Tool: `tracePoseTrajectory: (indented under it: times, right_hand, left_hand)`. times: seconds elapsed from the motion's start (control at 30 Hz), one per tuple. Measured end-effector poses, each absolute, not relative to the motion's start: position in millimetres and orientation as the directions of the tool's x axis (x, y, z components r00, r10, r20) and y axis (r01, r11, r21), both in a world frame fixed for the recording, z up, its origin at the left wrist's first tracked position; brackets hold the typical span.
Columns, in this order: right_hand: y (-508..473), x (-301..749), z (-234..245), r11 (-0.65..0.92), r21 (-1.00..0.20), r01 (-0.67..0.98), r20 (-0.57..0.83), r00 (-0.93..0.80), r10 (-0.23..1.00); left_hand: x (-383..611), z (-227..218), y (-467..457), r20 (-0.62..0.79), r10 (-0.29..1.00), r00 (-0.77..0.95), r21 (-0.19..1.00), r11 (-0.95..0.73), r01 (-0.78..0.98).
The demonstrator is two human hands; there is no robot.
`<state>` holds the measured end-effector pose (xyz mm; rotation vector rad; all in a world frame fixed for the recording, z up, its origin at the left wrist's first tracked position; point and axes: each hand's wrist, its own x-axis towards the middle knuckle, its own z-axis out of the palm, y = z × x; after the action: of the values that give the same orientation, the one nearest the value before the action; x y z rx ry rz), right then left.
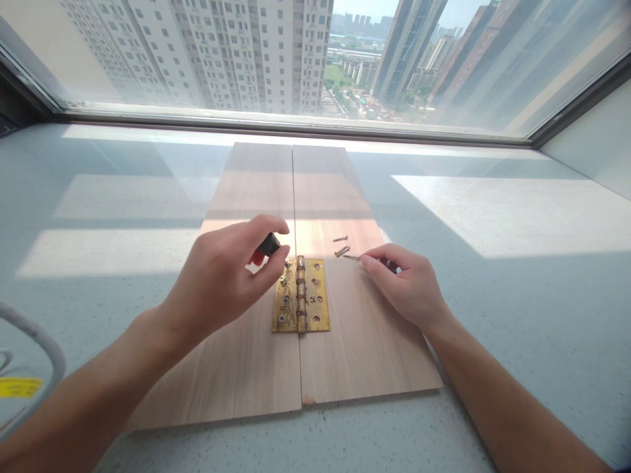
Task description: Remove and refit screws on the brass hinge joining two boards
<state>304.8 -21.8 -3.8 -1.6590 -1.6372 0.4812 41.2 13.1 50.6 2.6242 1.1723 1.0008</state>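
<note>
My left hand is curled around a stubby black-and-red handle, with thumb and forefinger tips apart; the rest of that tool is hidden in the palm. Just right of it lies a worn brass hinge, spanning the seam between two wooden boards. Cross-head screws sit in the left leaf; the right leaf shows several open holes. My right hand pinches a thin metal screw low over the right board. A few loose screws lie beside its fingertips.
The left board and right board lie side by side on a pale speckled sill. A window frame runs along the back. At the far left is a white cable with a yellow label.
</note>
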Motion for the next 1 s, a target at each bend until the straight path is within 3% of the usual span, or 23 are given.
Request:
tracePoseTrajectory:
  times: [0.13,0.23,0.73,1.0]
  right_hand:
    - [-23,305,-4,0.099,-0.723,0.683,0.234,0.107,0.966]
    - [-23,306,-4,0.103,-0.723,0.683,0.234,0.102,0.967]
    - [-23,305,-4,0.103,-0.722,0.684,0.233,0.100,0.967]
    - [-23,305,-3,0.103,-0.717,0.690,0.233,0.097,0.968]
  left_hand:
    - [33,56,18,0.400,0.691,0.602,0.499,-0.715,0.490]
    - [24,61,23,0.331,0.694,0.640,0.537,-0.696,0.477]
    - [15,58,29,0.368,0.657,0.657,0.429,-0.748,0.507]
    - [29,48,16,0.511,0.650,0.563,0.321,-0.752,0.576]
